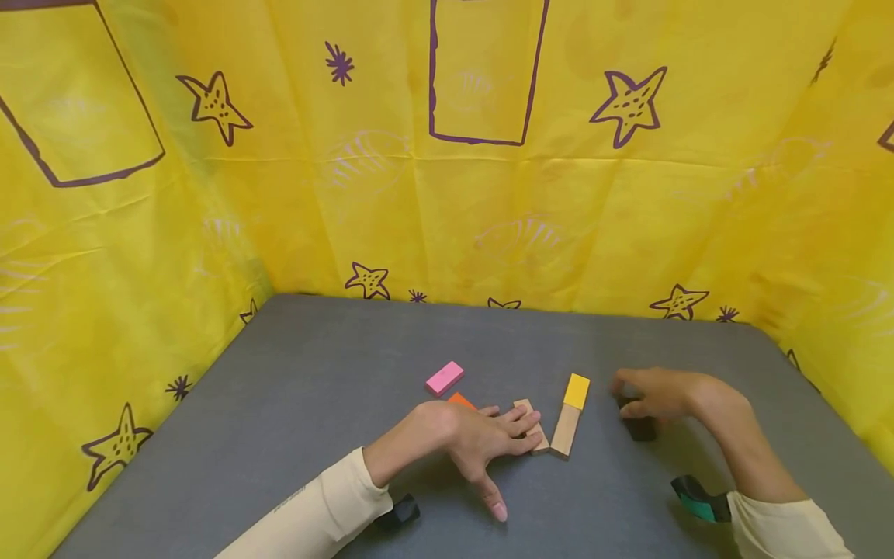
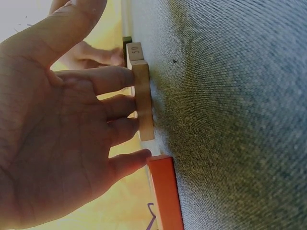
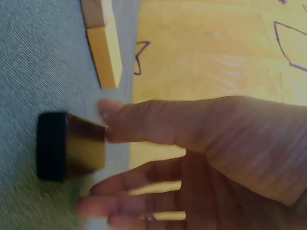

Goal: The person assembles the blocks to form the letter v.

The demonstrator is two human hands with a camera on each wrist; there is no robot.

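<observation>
My left hand [image 1: 485, 442] lies with its fingers stretched over a plain wooden block [image 1: 538, 446]; in the left wrist view several fingertips touch that wooden block [image 2: 143, 103]. The little finger reaches the end of an orange block [image 2: 165, 191], mostly covered by the hand in the head view. On the right, my right hand [image 1: 660, 394] is at a black block [image 1: 642, 429]. In the right wrist view the thumb is close by one side of the black block [image 3: 51, 146], and the blurred fingers are spread past its other side, apart from it.
A second wooden block [image 1: 564, 431] meets the first at an angle, with a yellow block [image 1: 576, 390] at its far end. Farther left lies a pink block [image 1: 445, 378]. Yellow patterned cloth [image 1: 454, 194] walls in the grey table [image 1: 314, 349] at the back and sides.
</observation>
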